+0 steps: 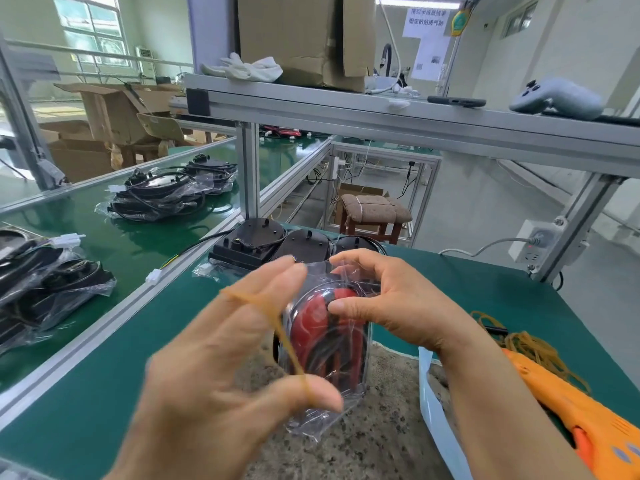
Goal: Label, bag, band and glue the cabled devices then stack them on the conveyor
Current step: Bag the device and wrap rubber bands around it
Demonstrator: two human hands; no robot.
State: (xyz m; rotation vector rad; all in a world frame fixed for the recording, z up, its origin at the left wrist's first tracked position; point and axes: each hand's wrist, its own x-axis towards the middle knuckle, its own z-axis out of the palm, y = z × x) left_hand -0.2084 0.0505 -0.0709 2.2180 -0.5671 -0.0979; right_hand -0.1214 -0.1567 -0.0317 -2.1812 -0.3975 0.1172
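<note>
left hand (221, 362) is spread wide with fingers straight, clenching nothing. a tan rubber band (280, 327) is stretched taut from its upper fingers down to the thumb. blur hides which fingers carry the loop.

right hand (391, 299) grasps the bagged device (329, 341) at its top: fingers curl over the upper edge of the clear bag and the thumb presses on the red face.

the bagged device is held upright between the two hands, above a speckled brown pad (346, 452) on the green table (104, 403). it sits just right of the left hand. the band's line crosses the bag's left edge, and its thumb end is at the bag's lower left corner. whether the band touches the plastic, cannot tell. dark cable is coiled inside the bag against the red shell.

behind the hands, a row of black unbagged devices (252, 240) stands at the table's far edge. to the left, past an aluminium rail, the green conveyor (114, 244) carries two heaps of bagged devices, one near (45, 285) and one further along (162, 195).

at right on the table are an orange glue gun (571, 414) and, beside it, a tangle of loose rubber bands (530, 344).

the overhead shelf (381, 112) holds a cardboard box (304, 36), white gloves (249, 67), a phone (457, 101) and a grey controller (557, 98).
</note>
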